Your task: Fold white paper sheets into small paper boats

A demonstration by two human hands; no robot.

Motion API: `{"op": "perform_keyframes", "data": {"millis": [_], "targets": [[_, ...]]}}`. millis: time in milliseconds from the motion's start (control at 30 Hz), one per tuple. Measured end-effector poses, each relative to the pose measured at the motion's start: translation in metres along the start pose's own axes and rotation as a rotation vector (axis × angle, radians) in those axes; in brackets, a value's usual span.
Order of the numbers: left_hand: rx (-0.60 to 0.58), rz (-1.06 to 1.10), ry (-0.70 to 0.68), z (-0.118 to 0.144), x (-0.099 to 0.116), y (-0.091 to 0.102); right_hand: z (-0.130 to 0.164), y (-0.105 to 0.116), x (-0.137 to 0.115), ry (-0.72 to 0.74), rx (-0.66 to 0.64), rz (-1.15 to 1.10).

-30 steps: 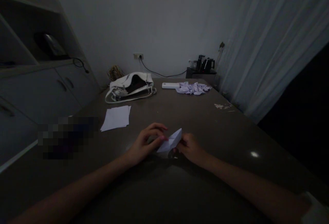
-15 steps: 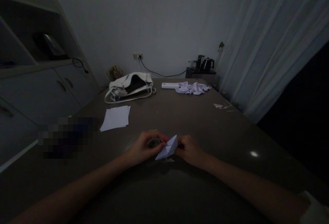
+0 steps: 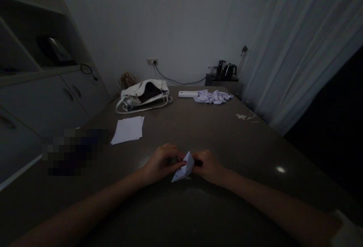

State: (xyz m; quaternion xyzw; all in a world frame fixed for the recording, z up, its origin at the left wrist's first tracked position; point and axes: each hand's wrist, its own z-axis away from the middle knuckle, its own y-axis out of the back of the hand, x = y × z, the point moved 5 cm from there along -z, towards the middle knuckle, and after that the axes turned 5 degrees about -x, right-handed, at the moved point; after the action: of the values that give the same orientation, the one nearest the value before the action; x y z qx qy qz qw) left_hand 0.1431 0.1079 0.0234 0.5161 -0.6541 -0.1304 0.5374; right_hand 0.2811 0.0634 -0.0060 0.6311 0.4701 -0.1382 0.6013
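Dim light covers a dark brown table (image 3: 198, 126) that stands against a pale wall, with a white curtain (image 3: 297, 50) on the right side. Near the front edge of the table, the left hand (image 3: 160, 162) and the right hand (image 3: 208, 166) meet around a small folded white paper (image 3: 183, 168). Both hands pinch it with the fingers closed, the left one from the left side and the right one from the right side. The paper stands tilted, its point up between the hands. Further back on the left lies a stack of white sheets (image 3: 128, 129). Behind it is a white handbag (image 3: 143, 95). Beside the bag, to the right, are a white flat box (image 3: 188, 94) and a heap of folded paper pieces (image 3: 214, 97)
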Motion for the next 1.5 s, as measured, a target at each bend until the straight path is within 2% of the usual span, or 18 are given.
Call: {"op": "perform_keyframes", "data": {"millis": [167, 267, 367, 567, 700, 1100, 1367, 1500], "targets": [[0.001, -0.004, -0.014, -0.001, 0.003, -0.001, 0.000, 0.000, 0.000, -0.019, -0.001, -0.033], [0.076, 0.069, 0.011, 0.000, 0.003, 0.004, -0.001, 0.001, 0.003, -0.056, 0.009, -0.084], [0.134, 0.113, -0.029, 0.002, 0.007, 0.011, -0.002, 0.002, 0.010, -0.128, 0.026, -0.200], [0.026, 0.107, -0.073, 0.002, 0.010, 0.012, -0.005, 0.003, 0.014, -0.160, 0.011, -0.392], [0.031, 0.072, -0.067, 0.002, 0.007, 0.010, -0.005, 0.002, 0.015, -0.170, -0.021, -0.464], [0.027, 0.108, -0.085, 0.002, 0.006, 0.005, -0.004, -0.001, 0.013, -0.143, -0.072, -0.392], [0.113, 0.077, 0.030, 0.001, 0.004, 0.011, -0.006, 0.004, 0.024, -0.250, 0.077, -0.448], [0.102, 0.056, 0.052, 0.000, 0.000, 0.010, -0.007, 0.003, 0.028, -0.259, 0.083, -0.480]]}}
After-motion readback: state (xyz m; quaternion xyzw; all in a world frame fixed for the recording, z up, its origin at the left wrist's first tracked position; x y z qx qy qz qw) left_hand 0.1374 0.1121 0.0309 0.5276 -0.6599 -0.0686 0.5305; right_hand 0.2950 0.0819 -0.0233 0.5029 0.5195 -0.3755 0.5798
